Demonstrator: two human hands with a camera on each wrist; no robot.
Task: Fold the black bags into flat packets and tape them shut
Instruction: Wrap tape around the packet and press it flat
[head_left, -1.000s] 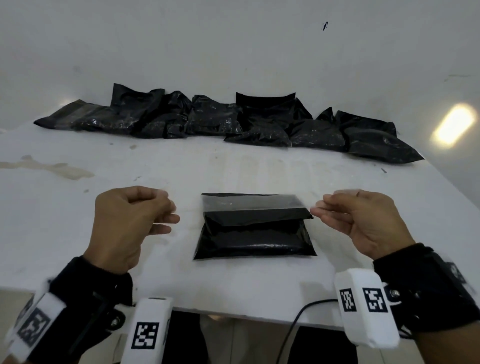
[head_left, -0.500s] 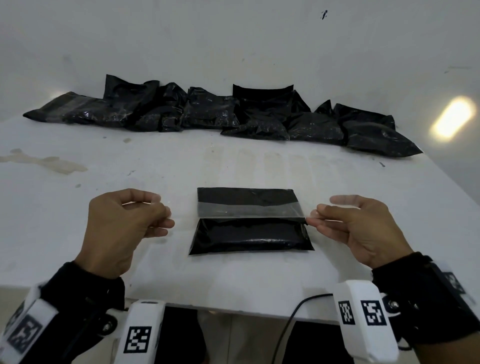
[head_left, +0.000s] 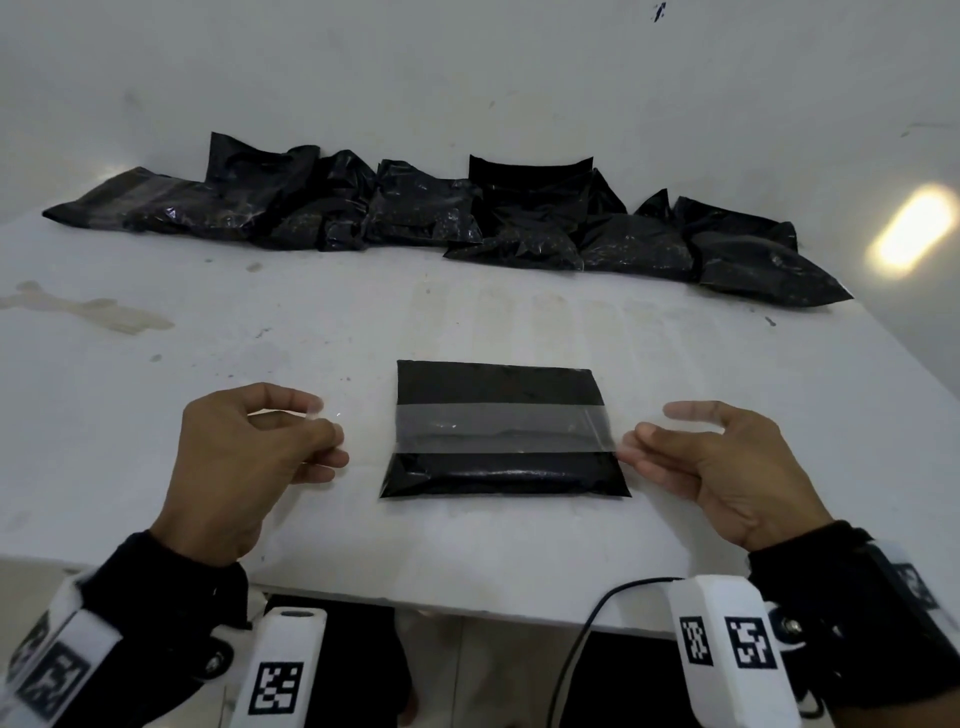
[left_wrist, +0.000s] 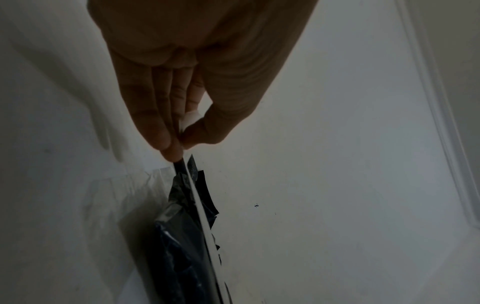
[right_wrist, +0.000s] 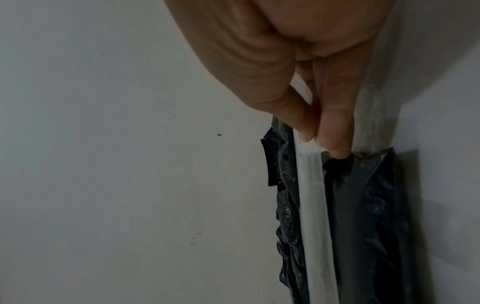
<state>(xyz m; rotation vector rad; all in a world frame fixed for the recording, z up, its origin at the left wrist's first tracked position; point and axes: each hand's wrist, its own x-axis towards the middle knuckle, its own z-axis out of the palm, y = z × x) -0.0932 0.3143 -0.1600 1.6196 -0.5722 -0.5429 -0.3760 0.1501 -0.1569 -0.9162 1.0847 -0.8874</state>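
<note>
A folded black bag (head_left: 501, 473) lies flat in the middle of the white table (head_left: 156, 415). A strip of clear tape (head_left: 498, 428) stretches across it, over the edge of the folded flap. My left hand (head_left: 327, 421) pinches the tape's left end, held out past the bag's left side. My right hand (head_left: 644, 431) pinches the right end just off the bag's right edge. In the left wrist view, the left hand (left_wrist: 179, 144) grips the tape (left_wrist: 202, 216) edge-on above the bag (left_wrist: 179, 257). The right wrist view shows the right hand (right_wrist: 314, 137) holding the tape (right_wrist: 314, 205) over the bag (right_wrist: 369, 205).
Several filled black bags (head_left: 415, 213) lie in a row along the back wall. A pale stain (head_left: 93, 312) marks the table at far left. The table's front edge (head_left: 467, 608) is close to my wrists, and a black cable (head_left: 587, 639) hangs below it.
Both hands have brought the taut tape strip down and toward me, from the bag's far edge to the flap's edge. The raised flap now lies flat.
</note>
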